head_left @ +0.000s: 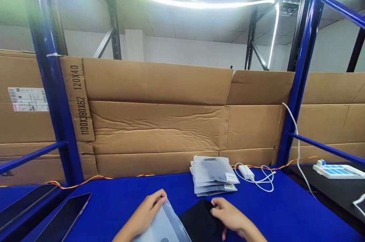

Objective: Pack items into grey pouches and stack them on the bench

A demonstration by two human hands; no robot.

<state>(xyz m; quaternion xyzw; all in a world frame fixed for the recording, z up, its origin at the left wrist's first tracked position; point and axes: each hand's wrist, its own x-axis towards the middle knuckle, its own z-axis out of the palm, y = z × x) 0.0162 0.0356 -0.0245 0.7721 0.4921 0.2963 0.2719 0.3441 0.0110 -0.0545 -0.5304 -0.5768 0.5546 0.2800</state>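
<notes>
My left hand pinches the top corner of a translucent frosted plastic bag, which runs off the lower edge of the view. Beside it, my right hand has its fingers closed on a black piece of cloth that lies against the bag's right side. What kind of cloth item it is, I cannot tell. Just beyond my hands a stack of similar frosted bags with small white labels lies on the blue tabletop.
A white adapter with a coiled cable lies right of the stack. A dark flat panel rests at left. Cardboard sheets stand behind the table between blue posts. A white power strip sits at far right.
</notes>
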